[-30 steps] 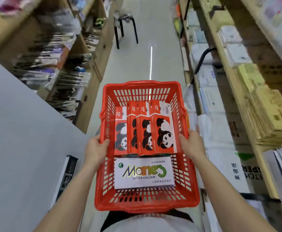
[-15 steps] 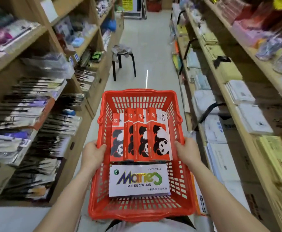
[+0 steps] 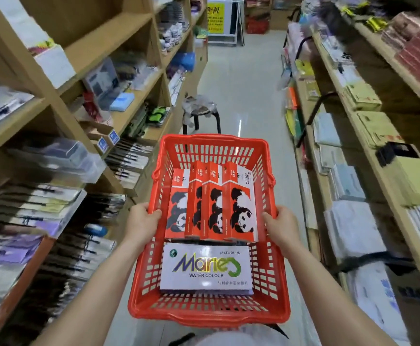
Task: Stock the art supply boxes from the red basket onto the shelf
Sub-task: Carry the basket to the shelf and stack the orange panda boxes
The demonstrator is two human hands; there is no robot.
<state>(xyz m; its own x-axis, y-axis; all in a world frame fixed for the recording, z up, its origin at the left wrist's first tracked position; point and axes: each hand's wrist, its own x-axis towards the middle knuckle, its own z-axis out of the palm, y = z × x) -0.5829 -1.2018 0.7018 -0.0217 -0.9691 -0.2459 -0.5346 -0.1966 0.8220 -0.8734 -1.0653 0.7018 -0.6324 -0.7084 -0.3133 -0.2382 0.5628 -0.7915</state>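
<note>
I carry a red plastic basket (image 3: 214,143) in front of me down a shop aisle. My left hand (image 3: 140,222) grips its left rim and my right hand (image 3: 280,224) grips its right rim. Inside stand several red-and-white boxes with a panda picture (image 3: 241,208), packed side by side. Nearer to me lies a flat white box printed "Marie's Water Colour" (image 3: 205,267). Wooden shelves (image 3: 109,38) with art supplies line the left side of the aisle.
A black stool (image 3: 200,113) with plastic on its seat stands in the aisle just beyond the basket. Shelves of paper pads (image 3: 368,128) line the right. Brush packs (image 3: 129,156) fill the left shelves. A yellow sign (image 3: 215,15) stands at the far end.
The view has tilted up and moved forward along the aisle. The stool is nearer. Both hands keep the same hold on the basket rims, and the boxes have not shifted.
</note>
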